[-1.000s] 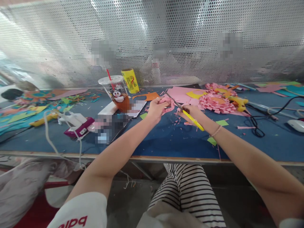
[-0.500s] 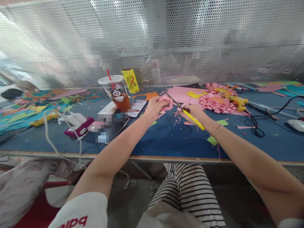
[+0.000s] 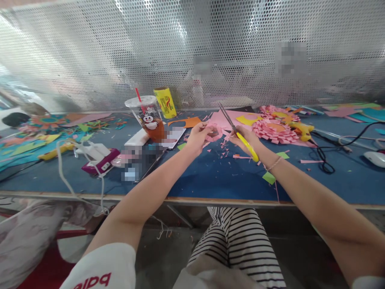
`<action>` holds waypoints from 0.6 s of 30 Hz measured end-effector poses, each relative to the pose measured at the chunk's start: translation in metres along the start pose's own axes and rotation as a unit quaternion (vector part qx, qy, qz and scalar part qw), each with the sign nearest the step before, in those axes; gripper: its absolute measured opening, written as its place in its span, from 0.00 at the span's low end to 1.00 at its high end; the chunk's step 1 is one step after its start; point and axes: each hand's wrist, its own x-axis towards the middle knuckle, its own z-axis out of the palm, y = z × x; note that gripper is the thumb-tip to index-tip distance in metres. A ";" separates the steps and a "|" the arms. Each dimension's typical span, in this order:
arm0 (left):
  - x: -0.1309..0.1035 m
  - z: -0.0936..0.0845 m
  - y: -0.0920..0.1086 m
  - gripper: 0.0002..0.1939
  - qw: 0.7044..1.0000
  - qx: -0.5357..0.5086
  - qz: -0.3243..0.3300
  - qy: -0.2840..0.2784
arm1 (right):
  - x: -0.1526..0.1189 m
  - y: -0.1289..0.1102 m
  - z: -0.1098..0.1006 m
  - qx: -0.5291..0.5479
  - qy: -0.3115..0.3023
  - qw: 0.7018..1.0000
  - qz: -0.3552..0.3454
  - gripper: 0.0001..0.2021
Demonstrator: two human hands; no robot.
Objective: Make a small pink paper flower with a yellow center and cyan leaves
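Observation:
Between the thumb and fingers of my left hand (image 3: 197, 137) is a curled piece of pink paper (image 3: 213, 133). My right hand (image 3: 245, 141) is closed round the yellow-handled scissors (image 3: 247, 147). Their metal blades point up and away, slightly parted, just right of the pink piece and not touching it. Small pink scraps (image 3: 224, 146) lie on the blue table between my hands. Beyond them is a flat pink sheet (image 3: 222, 119), with a yellow cut-out (image 3: 249, 119) on it. Fringed pink paper flowers (image 3: 275, 130) lie to the right of my right hand.
A cup with a straw (image 3: 149, 120) and a yellow can (image 3: 165, 103) stand back left. Nearer are a phone (image 3: 150, 164), a purple power strip (image 3: 99, 163) and cables. A yellow glue gun (image 3: 302, 130), dark cable and white mouse (image 3: 375, 158) lie right. A perforated metal screen (image 3: 228, 52) rises behind.
The scissors have come away from the pink piece, turning so their blades point farther up and right. My left hand has shifted slightly, and more of the pink piece shows.

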 end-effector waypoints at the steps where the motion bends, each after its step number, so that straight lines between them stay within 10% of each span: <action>1: -0.001 0.001 -0.002 0.10 1.000 0.009 -0.007 -0.007 | 0.000 0.001 0.000 0.036 0.001 0.999 -0.003 0.12; 18: -0.010 0.008 -0.013 0.15 0.989 0.055 -0.058 -0.127 | 0.002 -0.007 0.008 0.200 0.018 0.978 0.054 0.14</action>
